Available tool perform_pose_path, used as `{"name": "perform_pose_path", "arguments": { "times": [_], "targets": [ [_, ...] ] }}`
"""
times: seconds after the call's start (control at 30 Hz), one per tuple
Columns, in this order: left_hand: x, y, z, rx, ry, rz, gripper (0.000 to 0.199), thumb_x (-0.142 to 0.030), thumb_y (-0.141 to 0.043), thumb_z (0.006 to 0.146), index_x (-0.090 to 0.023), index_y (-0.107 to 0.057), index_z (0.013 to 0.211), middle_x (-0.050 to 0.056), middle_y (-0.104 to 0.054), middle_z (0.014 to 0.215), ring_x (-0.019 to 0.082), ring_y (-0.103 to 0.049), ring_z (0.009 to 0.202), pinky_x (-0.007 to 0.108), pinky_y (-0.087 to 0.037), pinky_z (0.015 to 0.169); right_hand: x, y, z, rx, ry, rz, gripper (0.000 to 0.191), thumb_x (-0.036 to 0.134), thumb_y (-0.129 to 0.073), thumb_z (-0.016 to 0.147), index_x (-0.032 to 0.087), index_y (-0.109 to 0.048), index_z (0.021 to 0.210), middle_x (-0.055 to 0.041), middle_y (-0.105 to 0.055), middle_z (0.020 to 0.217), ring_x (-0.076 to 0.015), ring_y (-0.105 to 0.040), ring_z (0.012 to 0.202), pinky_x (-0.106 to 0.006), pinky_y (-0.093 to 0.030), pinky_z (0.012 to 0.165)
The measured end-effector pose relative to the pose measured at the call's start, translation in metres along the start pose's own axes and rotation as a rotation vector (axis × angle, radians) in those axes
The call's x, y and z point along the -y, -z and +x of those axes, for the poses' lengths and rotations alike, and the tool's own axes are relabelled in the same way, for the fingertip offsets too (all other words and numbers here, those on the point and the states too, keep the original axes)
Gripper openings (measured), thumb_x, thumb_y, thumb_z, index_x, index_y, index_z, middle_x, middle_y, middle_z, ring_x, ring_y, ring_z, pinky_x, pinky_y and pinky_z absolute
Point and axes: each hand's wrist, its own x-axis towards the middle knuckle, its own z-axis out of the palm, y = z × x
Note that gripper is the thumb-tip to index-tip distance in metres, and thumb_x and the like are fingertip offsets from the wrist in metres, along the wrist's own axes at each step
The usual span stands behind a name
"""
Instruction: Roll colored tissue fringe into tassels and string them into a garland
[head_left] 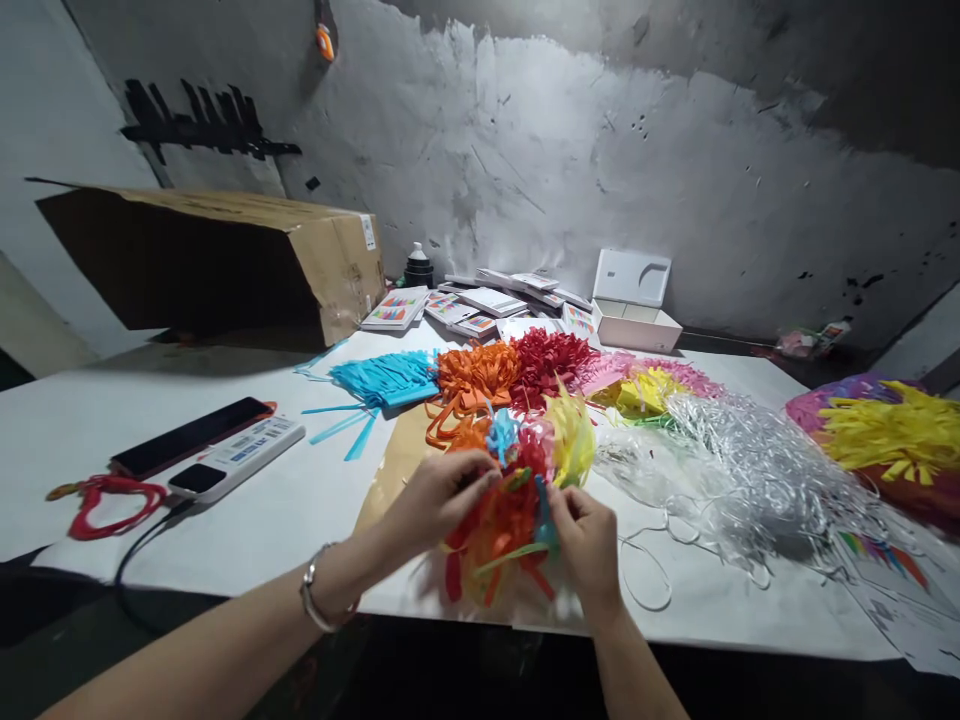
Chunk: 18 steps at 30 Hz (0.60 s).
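Left hand (450, 495) and right hand (585, 540) pinching mixed tassel (501, 535) | seemingly unfinished | blue bundle (386, 380), orange bundle (480, 372), red bundle (551, 360) unheld on surface (255, 535)

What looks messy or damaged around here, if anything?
The wall looks worn: its grey surface is patchy, scratched and pitted. On the right of the table, the silver strands lie in a loose tangle. The flat boxes at the back are heaped unevenly, not neatly stacked.
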Motion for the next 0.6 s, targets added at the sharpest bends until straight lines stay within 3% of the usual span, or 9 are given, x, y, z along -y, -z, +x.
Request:
{"name": "perform_pose_path", "arguments": {
  "times": [0.13,0.23,0.4,0.6],
  "targets": [
    [0.007,-0.043,-0.04,0.048,0.06,-0.065,0.022,-0.026,-0.046,0.098,-0.018,-0.066,0.095,0.004,-0.074,0.086,0.016,-0.069,0.077,0.023,-0.05,0.069,-0.004,-0.023,-0.037,0.172,-0.214,0.241,0.049,0.058,-0.055,0.091,0.017,-0.066,0.066,0.0022,-0.052,0.053,-0.011,-0.043,0.048,-0.022,-0.032,0.045],
    [0.011,-0.063,-0.062,0.064,0.064,0.01,0.022,-0.024,-0.043,0.099,-0.018,-0.063,0.092,0.004,-0.072,0.081,0.016,-0.069,0.071,0.023,-0.049,0.065,-0.007,-0.033,-0.057,0.253,-0.437,0.506,0.051,0.066,-0.065,0.081,0.017,-0.066,0.067,0.0042,-0.048,0.051,-0.0094,-0.038,0.047,-0.022,-0.029,0.044],
    [0.008,-0.075,-0.081,0.036,-0.076,0.185,0.022,-0.018,-0.041,0.097,-0.018,-0.061,0.088,0.005,-0.07,0.075,0.018,-0.066,0.066,0.025,-0.047,0.06,-0.009,-0.042,-0.068,0.331,-0.668,0.683,0.059,0.073,-0.075,0.066,0.018,-0.053,0.06,0.0101,-0.033,0.046,-0.0047,-0.023,0.043,-0.02,-0.018,0.04],
    [0.006,-0.072,-0.097,0.1,0.125,0.006,0.029,-0.026,-0.043,0.099,-0.018,-0.063,0.079,0.004,-0.068,0.074,0.016,-0.064,0.068,0.023,-0.048,0.063,-0.01,-0.04,-0.067,0.319,-0.682,0.696,0.058,0.07,-0.079,0.063,0.017,-0.055,0.064,0.0108,-0.035,0.046,-0.0035,-0.023,0.043,-0.019,-0.016,0.042]
  ]
}}
